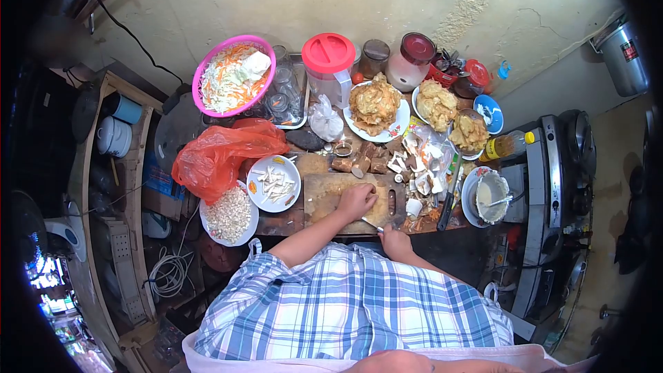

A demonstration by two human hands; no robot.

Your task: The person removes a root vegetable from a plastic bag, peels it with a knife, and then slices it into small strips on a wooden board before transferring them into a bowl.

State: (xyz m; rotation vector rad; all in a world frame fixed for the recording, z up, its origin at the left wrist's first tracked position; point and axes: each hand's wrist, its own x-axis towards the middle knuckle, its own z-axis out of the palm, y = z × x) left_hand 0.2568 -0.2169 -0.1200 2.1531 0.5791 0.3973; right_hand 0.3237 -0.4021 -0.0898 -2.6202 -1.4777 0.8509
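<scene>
A worn wooden cutting board (324,197) lies at the table's front edge. Over its right half is my left hand (358,198), fingers curled down; whatever they may hold is hidden. My right hand (396,242) is closed around the handle of a small knife (373,224), whose blade points up and left toward my left hand. Just behind the board rest several brown, bark-skinned root pieces (362,164). Left of the board, a white plate (255,197) carries white cut strips. White and brown peelings (423,166) are heaped on the right, with a larger black-handled knife (449,200) beside them.
A plate of small whitish pieces (230,217) and a red plastic bag (221,152) are at left. Behind stand a pink basin (200,100) of shredded vegetables, a red-lidded pitcher (327,62) and fried fritters (375,105). A batter bowl (490,197) and stove (552,166) are right.
</scene>
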